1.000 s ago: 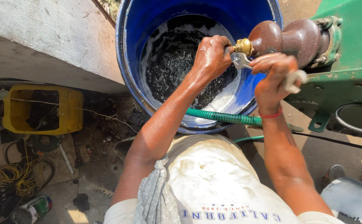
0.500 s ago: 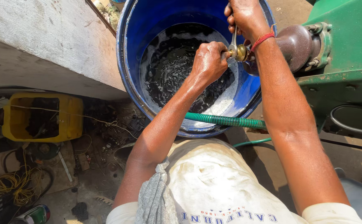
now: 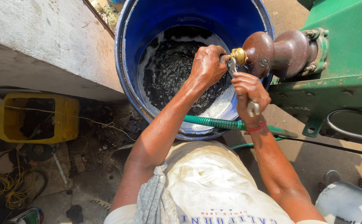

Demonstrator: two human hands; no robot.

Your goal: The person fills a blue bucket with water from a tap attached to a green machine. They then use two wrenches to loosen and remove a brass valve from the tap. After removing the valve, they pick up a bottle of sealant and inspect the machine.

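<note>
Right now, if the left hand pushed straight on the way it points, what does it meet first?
The left hand points toward the brass fitting, already at its fingertips, with the brown housing right behind. Depth is hard to judge from above.

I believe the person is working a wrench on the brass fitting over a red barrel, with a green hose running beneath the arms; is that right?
Not quite: the head view shows the barrel is blue, not red. The right hand does hold a wrench at the brass fitting, left hand beside it, with the green hose beneath the arms.

Barrel [image 3: 131, 62] left of machine [image 3: 347, 54]
</note>
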